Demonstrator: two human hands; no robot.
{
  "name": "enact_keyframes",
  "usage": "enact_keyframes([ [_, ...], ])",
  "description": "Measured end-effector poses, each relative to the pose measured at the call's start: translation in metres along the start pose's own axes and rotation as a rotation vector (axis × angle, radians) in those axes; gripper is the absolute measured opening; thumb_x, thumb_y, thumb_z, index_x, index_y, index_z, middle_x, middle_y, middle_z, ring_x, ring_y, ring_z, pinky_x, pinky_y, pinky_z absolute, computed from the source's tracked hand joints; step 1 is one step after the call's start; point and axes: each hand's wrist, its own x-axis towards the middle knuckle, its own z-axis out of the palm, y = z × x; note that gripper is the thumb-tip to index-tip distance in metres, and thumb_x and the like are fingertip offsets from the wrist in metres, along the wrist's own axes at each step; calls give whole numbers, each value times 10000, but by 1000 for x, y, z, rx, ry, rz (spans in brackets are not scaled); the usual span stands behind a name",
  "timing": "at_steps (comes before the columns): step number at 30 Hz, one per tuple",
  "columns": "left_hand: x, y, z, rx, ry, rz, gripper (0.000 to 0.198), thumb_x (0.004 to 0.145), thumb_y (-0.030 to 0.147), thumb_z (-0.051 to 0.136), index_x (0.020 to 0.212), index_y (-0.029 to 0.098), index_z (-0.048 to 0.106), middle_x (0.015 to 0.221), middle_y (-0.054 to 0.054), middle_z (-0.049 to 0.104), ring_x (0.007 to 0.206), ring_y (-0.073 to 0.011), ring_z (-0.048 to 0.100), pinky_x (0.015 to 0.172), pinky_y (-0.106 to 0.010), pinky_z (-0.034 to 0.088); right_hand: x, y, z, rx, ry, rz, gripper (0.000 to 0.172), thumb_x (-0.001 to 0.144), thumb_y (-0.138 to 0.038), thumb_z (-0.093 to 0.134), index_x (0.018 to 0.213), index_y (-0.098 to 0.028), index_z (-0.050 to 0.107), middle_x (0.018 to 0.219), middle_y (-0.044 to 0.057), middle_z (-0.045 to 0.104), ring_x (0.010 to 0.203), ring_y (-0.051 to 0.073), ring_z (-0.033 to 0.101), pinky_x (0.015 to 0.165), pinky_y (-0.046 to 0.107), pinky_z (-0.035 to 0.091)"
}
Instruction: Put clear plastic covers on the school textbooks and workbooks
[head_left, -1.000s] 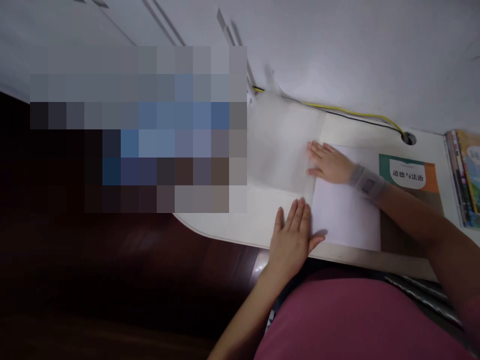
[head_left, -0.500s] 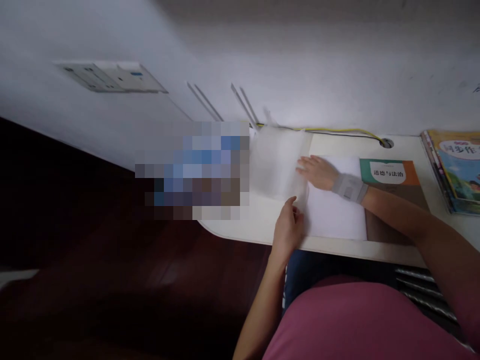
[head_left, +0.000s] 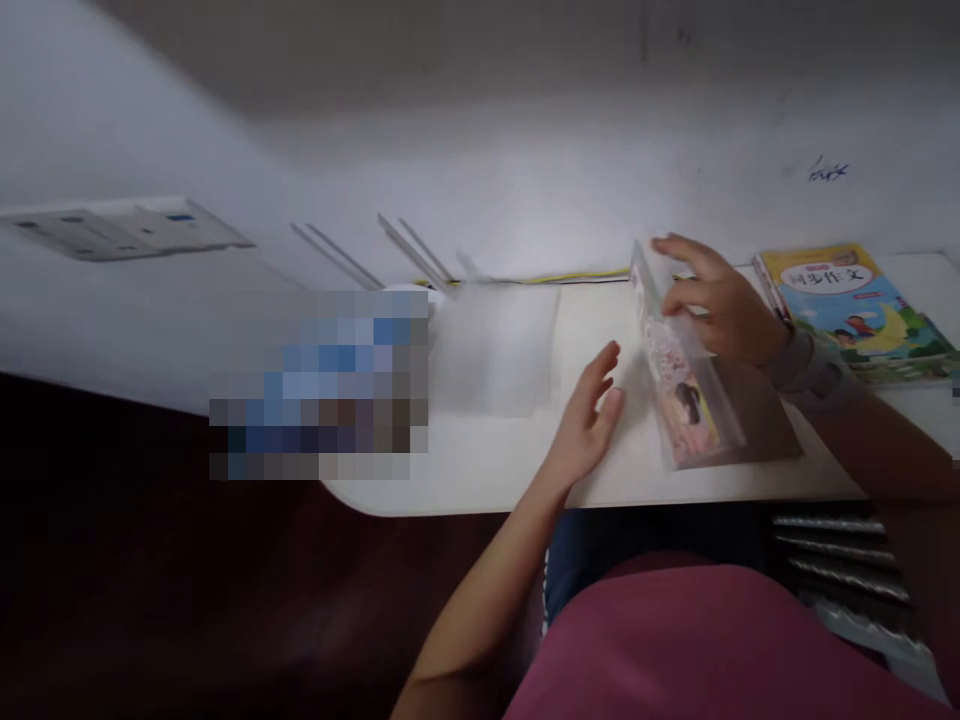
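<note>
A book (head_left: 686, 405) in a clear plastic cover stands partly raised on the white desk (head_left: 480, 465), its left side tilted up and blurred. Pink pictures show on the lifted part. My right hand (head_left: 724, 305), with a grey band at the wrist, grips the book's upper part with bent fingers. My left hand (head_left: 589, 425) hovers just left of the book, fingers apart and holding nothing. Farther left lies a translucent plastic sheet (head_left: 491, 350), flat on the desk.
A stack of books (head_left: 855, 310) with a yellow and blue top cover sits at the right. A yellow cable (head_left: 585, 277) runs along the wall. Wall sockets (head_left: 127, 230) are at the left. A blurred-out patch hides the desk's left end.
My right hand has moved from the plastic and white page to the book and lifted its left side. My left hand has come off the sheet's edge and opened. The view has shifted right.
</note>
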Motion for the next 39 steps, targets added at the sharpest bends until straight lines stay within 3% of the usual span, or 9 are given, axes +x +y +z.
enact_keyframes([
  [4,34,3,54,340,-312,178,686,938,542,279,1492,149,175,1561,-154,174,1445,-253,135,1133,-461,257,-74,36,-13,165,177,331,305,882,-422,476,912,-215,698,1457,46,419,1287,337,446,1015,588,388],
  [7,50,7,89,522,-385,168,727,928,555,314,1497,132,150,1563,-181,102,1439,-325,79,1103,-554,251,-120,57,-11,256,268,563,246,833,-392,554,890,-213,713,1159,91,668,1093,291,612,961,510,470],
  [11,56,5,118,690,-455,147,743,916,585,324,1490,133,190,1558,-184,126,1421,-386,101,1087,-625,196,-158,69,-2,451,211,775,281,839,-342,502,992,-222,704,1009,65,724,933,242,677,839,459,548],
  [15,57,0,126,807,-459,199,739,918,580,318,1486,121,208,1549,-196,160,1419,-386,130,1086,-641,170,-171,70,9,662,184,904,366,836,-405,526,1133,-217,624,975,75,723,829,213,693,719,406,585],
  [21,69,4,133,788,-426,155,780,930,584,240,1479,36,157,1540,-226,147,1432,-342,123,1098,-606,194,-165,61,13,458,252,845,571,744,-435,647,1240,-185,517,920,88,684,705,209,664,665,409,583],
  [24,72,3,142,776,-411,137,830,923,600,231,1467,-20,130,1534,-254,129,1435,-328,111,1118,-572,178,-165,50,11,474,307,831,645,783,-492,614,1327,-194,434,1120,149,650,921,254,669,809,460,558],
  [28,71,2,146,784,-483,155,838,920,602,247,1466,-23,132,1538,-244,118,1440,-316,83,1138,-554,127,-169,43,13,578,292,921,682,840,-567,518,1390,-185,388,1395,177,482,1288,279,463,1063,484,382],
  [32,84,3,140,739,-447,120,813,923,595,248,1486,29,97,1553,-211,96,1443,-315,66,1132,-555,151,-174,46,21,648,258,971,637,843,-546,523,1383,-218,437,1395,119,502,1302,268,448,1070,452,380],
  [39,148,-17,150,685,-358,17,706,950,530,223,1487,76,164,1554,-193,159,1434,-330,140,1100,-588,193,-175,48,23,556,251,933,509,839,-485,550,1277,-225,561,1355,68,550,1301,250,445,1116,453,306],
])
